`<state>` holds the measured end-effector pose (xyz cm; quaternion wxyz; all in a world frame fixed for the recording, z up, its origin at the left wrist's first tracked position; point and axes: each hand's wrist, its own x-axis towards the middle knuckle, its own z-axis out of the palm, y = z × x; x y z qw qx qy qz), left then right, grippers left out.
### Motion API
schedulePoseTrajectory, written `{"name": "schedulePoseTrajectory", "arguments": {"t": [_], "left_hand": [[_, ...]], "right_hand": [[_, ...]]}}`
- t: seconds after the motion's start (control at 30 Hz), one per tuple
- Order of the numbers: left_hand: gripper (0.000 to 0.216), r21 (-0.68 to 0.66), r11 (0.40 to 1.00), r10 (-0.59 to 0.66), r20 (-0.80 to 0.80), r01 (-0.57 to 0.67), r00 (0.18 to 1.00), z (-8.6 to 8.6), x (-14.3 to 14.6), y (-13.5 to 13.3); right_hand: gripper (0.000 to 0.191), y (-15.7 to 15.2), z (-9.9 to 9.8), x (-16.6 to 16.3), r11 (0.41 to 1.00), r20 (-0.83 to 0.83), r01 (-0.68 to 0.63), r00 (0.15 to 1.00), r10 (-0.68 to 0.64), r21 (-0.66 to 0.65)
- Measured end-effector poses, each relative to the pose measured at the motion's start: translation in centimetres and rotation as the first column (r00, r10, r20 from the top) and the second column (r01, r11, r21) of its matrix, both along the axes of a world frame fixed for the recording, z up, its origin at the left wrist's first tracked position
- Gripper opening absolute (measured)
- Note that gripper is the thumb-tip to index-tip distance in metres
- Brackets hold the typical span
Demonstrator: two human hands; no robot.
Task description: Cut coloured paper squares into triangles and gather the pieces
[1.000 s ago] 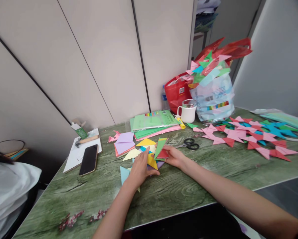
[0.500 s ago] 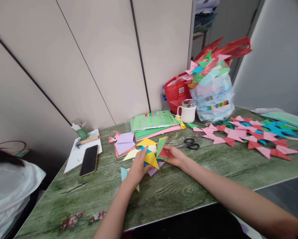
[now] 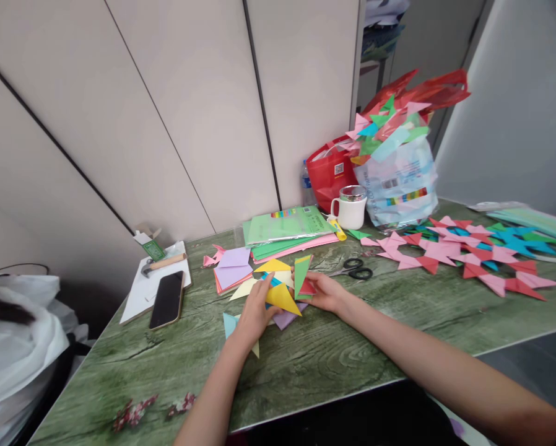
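My left hand [image 3: 256,313] is closed on a yellow folded paper piece [image 3: 283,300], its thumb below and fingers above, with a strip of blue paper beside it. In my right hand [image 3: 323,291] the fingers pinch a green folded paper piece [image 3: 303,275] that stands on edge, with red paper behind it. The two pieces are very near each other; whether they touch I cannot tell. Under and around the hands lie more folded papers: a yellow one [image 3: 272,266], a purple one [image 3: 286,318] and a light blue one [image 3: 230,324].
Behind the hands are a purple paper stack [image 3: 233,257] and green paper packs [image 3: 287,227]. Black-handled scissors [image 3: 360,272] lie right, near a white mug [image 3: 351,210] and pink-red paper stars [image 3: 440,251]. Left are a phone [image 3: 166,300] and a hammer [image 3: 164,263].
The yellow piece in my left hand has shifted slightly right. The green piece has turned more upright. At the far left, the person in white has moved a little.
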<state>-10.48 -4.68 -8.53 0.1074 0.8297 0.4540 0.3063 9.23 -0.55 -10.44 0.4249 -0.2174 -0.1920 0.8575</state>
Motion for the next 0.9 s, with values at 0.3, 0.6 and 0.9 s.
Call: {"name": "schedulePoseTrajectory", "arguments": {"t": [0.3,0.6,0.9], "left_hand": [[0.021,0.209,0.970,-0.133,0.035,0.123,0.990,1.4,0.0,-0.2],[0.023,0.367,0.886,-0.294,-0.028,0.284,0.955,3.2,0.5,-1.0],[0.020,0.445,0.847,-0.285,-0.083,0.291,0.955,3.4,1.1,-1.8]], "right_hand": [[0.015,-0.7,0.8,-0.2,0.997,0.015,-0.031,0.999,0.030,0.076],[0.011,-1.5,1.0,-0.6,0.973,0.077,-0.086,0.995,0.070,0.216],[0.021,-1.7,0.8,-0.4,0.932,0.151,-0.190,0.977,0.150,0.309]]}}
